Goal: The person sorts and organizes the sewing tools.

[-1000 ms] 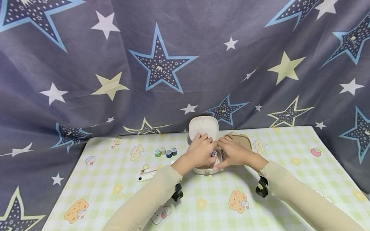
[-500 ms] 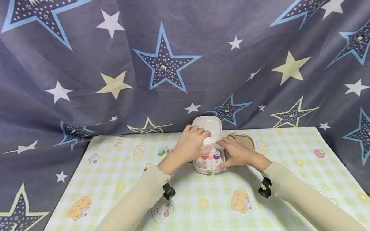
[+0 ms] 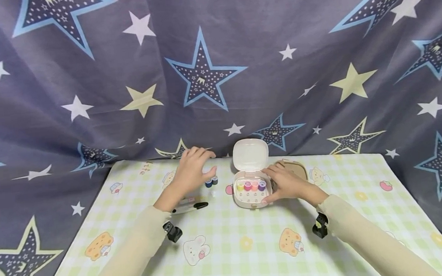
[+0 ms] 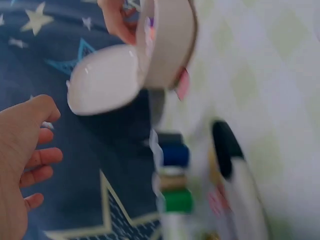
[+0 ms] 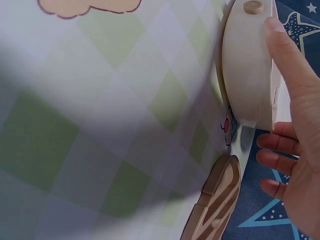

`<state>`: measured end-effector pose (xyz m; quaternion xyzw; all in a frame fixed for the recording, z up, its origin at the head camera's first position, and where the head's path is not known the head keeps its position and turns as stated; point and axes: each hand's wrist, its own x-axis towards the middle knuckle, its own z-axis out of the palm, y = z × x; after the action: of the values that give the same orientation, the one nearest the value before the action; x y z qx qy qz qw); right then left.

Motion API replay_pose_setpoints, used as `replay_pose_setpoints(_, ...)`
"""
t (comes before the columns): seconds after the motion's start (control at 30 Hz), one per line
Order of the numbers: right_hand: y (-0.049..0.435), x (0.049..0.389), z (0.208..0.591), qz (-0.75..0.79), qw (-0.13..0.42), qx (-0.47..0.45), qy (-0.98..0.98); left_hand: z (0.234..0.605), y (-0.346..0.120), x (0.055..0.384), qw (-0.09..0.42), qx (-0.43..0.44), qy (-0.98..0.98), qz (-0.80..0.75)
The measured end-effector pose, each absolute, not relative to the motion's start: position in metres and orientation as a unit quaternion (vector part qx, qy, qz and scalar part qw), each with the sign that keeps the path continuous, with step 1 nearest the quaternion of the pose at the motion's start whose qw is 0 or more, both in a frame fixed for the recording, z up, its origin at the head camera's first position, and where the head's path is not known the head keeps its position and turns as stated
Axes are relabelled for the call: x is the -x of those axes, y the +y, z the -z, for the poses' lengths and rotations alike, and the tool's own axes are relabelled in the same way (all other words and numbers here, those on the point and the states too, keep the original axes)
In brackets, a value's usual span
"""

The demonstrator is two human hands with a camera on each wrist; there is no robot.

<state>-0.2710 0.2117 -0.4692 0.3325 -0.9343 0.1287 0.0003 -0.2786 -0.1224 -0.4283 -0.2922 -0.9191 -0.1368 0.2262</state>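
A small white sewing box [image 3: 246, 204] stands with its rounded lid [image 3: 250, 153] raised. Inside, a row of thread spools [image 3: 247, 186] in yellow, pinks and purple sits behind several bare pegs. My right hand [image 3: 288, 182] holds the box's right side, thumb on the front rim [image 5: 252, 65] and fingers toward the back. Left of the box, my left hand [image 3: 191, 170] hangs in the air with loosely bent fingers, holding nothing. Close to it stand dark blue spools [image 3: 209, 183]; the left wrist view also shows a green spool [image 4: 177, 201] and a tan one [image 4: 172, 182].
A slim white tool with a black end [image 3: 189, 207] lies below the left hand, partly hidden by the forearm. A brown tray-like piece [image 3: 298, 169] lies behind the right hand. A star-patterned cloth [image 3: 145, 131] hangs behind the checked tabletop [image 3: 232, 264].
My left hand has pulled out of the box and swung left to above the loose spools, uncovering the spool row. My right hand stays on the box. The head view has turned slightly.
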Motion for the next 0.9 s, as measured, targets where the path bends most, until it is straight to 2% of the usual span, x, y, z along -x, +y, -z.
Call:
replay_pose_setpoints(0.57, 0.213, 0.268, 0.468, -0.134, 0.004, -0.329, -0.935, 0.481, -0.178, 0.283, 0.17, 0.236, -0.949, 0.123)
replay_pose_setpoints(0.9, 0.21, 0.267, 0.465, -0.135, -0.005, -0.325, -0.936, 0.493, -0.188, 0.284, 0.138, 0.223, -0.96, 0.095)
